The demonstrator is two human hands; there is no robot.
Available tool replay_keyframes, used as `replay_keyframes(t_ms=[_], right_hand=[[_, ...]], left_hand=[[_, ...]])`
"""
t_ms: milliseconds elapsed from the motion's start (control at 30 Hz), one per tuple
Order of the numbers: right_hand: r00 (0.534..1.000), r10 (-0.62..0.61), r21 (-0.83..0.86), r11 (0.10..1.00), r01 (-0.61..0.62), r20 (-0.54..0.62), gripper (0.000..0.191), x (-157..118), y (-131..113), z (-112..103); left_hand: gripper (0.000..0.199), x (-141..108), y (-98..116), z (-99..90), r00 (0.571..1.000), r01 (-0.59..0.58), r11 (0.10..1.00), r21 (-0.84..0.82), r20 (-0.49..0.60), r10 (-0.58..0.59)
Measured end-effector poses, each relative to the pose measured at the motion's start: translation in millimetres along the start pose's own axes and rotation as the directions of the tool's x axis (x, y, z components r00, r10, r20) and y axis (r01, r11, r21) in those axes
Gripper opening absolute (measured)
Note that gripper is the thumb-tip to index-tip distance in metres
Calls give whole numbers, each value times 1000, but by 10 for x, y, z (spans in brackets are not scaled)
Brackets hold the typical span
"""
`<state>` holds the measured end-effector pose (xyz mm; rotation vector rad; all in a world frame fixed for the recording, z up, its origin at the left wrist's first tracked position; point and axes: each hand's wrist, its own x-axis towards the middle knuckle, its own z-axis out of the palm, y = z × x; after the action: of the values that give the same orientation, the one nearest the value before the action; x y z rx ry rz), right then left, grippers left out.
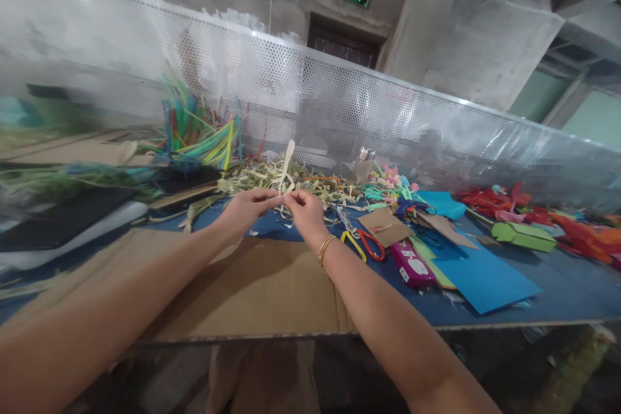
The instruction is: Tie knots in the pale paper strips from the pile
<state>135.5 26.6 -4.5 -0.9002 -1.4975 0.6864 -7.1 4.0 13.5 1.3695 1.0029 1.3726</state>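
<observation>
Cardboard (252, 291) is covering the blue table (557, 297), with scissors (361, 242) lying just right of the hands. Both the left hand (245, 207) and the right hand (306, 210) are pinching a pale paper strip (287, 171) between fingertips, its loose end sticking up above the scrap pile (291, 184).

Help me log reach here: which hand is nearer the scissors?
Right. The right hand pinches a pale strip just left of the scissors; the left hand holds the same strip farther left, beyond the right hand.
</observation>
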Motion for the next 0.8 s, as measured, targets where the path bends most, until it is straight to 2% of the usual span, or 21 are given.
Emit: replay_keyframes(t_ms=[167,267,367,433,500,567,633,700,800], right_hand=[[999,45,-5,999,-45,12,22,20,32,3],[997,68,23,997,-69,43,21,25,51,8],[994,66,25,997,-68,83,19,25,58,-1],[996,9,-21,1000,-7,84,16,23,34,-31],[989,-123,-156,979,135,85,15,17,-27,-83],[945,-300,-357,875,327,130,18,8,-121,-149],[873,-437,-502,718,483,215,22,-3,-228,-210],[818,-468,-577,585,570,334,24,-15,-320,-249],[795,-434,-642,474,602,425,24,-34,-406,-266]], left_hand=[[34,-13,28,11,994,-78,992,100,-67,85],[33,1,19,-4,995,-55,994,92,-79,63],[29,39,9,-38,996,7,1000,-2,-84,-7],[24,72,9,-67,994,56,994,-90,-84,-64],[20,105,11,-95,991,97,981,-169,-74,-110],[18,128,13,-117,988,130,966,-225,-48,-144],[17,136,13,-129,984,172,952,-252,-7,-180],[15,129,16,-132,978,207,941,-268,24,-209],[11,105,27,-128,971,239,927,-290,55,-233]])
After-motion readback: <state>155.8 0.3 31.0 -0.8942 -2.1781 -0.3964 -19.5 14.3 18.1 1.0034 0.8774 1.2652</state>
